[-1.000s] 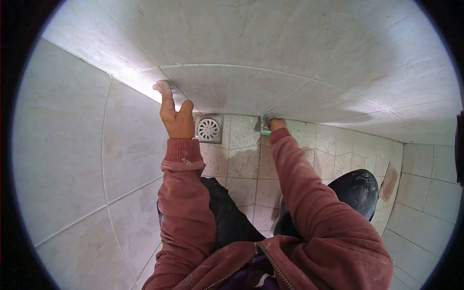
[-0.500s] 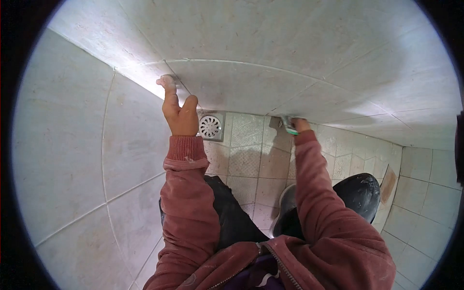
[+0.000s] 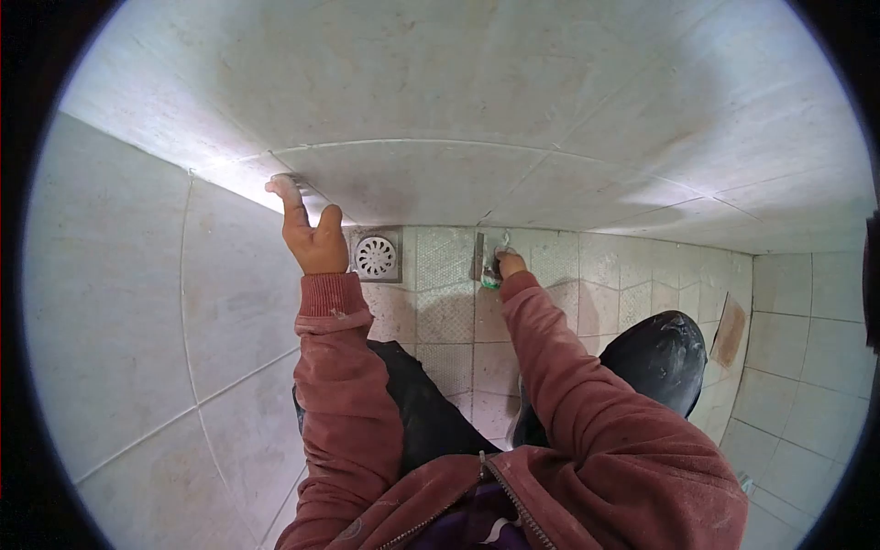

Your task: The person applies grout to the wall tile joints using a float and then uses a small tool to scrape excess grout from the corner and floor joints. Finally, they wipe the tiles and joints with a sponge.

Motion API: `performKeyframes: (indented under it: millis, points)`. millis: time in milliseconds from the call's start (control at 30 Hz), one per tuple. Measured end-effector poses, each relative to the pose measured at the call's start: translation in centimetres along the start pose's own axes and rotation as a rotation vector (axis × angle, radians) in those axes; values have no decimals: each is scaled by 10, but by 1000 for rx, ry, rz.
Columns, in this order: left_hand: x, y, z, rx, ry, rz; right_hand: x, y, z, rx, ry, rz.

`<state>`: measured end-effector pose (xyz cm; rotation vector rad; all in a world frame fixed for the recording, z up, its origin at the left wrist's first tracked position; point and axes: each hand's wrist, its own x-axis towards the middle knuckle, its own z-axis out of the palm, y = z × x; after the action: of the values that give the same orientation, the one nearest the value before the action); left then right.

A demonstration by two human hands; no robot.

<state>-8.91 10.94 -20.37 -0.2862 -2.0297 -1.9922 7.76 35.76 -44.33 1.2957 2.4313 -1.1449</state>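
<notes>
My left hand (image 3: 312, 229) is raised against the tiled wall (image 3: 412, 183) near the corner, fingers apart and nothing in it. Below and right of it a round slotted drain cover (image 3: 375, 258) sits in the floor. My right hand (image 3: 510, 263) is closed on a small flat tool (image 3: 489, 261) with a green edge, at the floor tiles just below the wall. The fingers partly hide the tool, and its exact kind cannot be made out.
A second tiled wall (image 3: 119, 275) rises on the left. Patterned floor tiles (image 3: 445, 316) run along the wall. My dark-trousered knee (image 3: 665, 357) is at the right, near a brownish flat piece (image 3: 730, 332) leaning by the far tiles.
My right hand has moved left with the tool, closer to the drain cover and slightly away from the wall's foot. The view has shifted a little; my left hand keeps its pose.
</notes>
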Motion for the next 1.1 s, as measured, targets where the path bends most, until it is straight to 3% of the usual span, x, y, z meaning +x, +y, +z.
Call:
performKeyframes:
  millis: [33,100,167,200,267,300,333,367,400,500,567,600,667,700,767,833,967,1033,1067,1100]
  points:
    - [0,-2,0,0,-8,1,-2,-4,3,6,2,5]
    - [-1,-5,0,17,-11,21,-2,-13,4,-494,-44,-320]
    - [-4,-6,8,133,16,64,-3,-27,10,-458,-58,-282]
    - [-6,-7,11,247,49,111,-4,-37,12,-123,-19,-2]
    - [-25,-20,28,395,-54,-238,-5,-55,14,565,53,556]
    - [-43,-36,37,379,-268,-340,-6,-59,16,585,51,566]
    - [-62,-51,46,370,-487,-434,-7,-62,18,437,4,471]
    - [-99,-52,74,790,-779,-421,-8,-58,19,305,-43,387]
    - [-111,-46,88,711,-829,-514,-6,-59,19,154,-86,287]
    - [-137,-69,112,820,-927,-541,3,-61,11,-307,-199,-38]
    - [-146,-92,118,677,-890,-716,1,-59,10,-349,-255,-113]
    - [-147,-98,122,685,-902,-708,-6,-58,12,133,-192,21]
    - [-149,-106,126,800,-753,-483,-1,-58,22,620,-114,164]
    - [-149,-108,129,804,-769,-481,10,-56,32,671,-129,242]
    - [-150,-115,131,913,-816,-153,13,-43,44,725,-146,336]
    - [-147,-105,132,888,-827,-86,-7,-59,19,163,-105,-107]
    - [-143,-92,132,868,-801,-16,3,-58,34,465,-134,121]
    - [-144,-89,132,846,-786,9,-7,-65,12,91,-99,-107]
    - [-144,-88,131,825,-768,31,-9,-69,10,92,-97,-104]
    - [-144,-87,129,827,-772,29,-12,-74,10,438,-89,85]
